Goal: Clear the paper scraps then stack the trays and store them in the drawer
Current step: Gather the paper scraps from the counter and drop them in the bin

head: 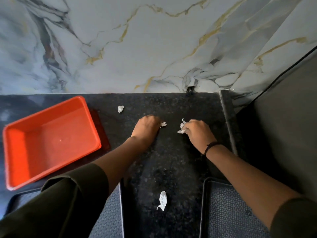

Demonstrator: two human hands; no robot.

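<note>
On the black granite counter (pixel 171 103), my left hand (pixel 146 127) is closed, knuckles up, over a small white paper scrap (pixel 163 124) that peeks out at its fingertips. My right hand (pixel 197 133) pinches a crumpled white scrap (pixel 182 128) between its fingers. A loose scrap (pixel 120 109) lies farther back on the left. Another scrap (pixel 162 200) lies near me between two dark patterned trays, one at lower left (pixel 109 219) under my sleeve and one at lower right (pixel 228 212). An empty red tray (pixel 49 141) sits at the left.
A marble-patterned wall (pixel 154 45) backs the counter. A raised stone edge (pixel 228 121) bounds the counter on the right, with a dark grey panel (pixel 283 126) beyond it.
</note>
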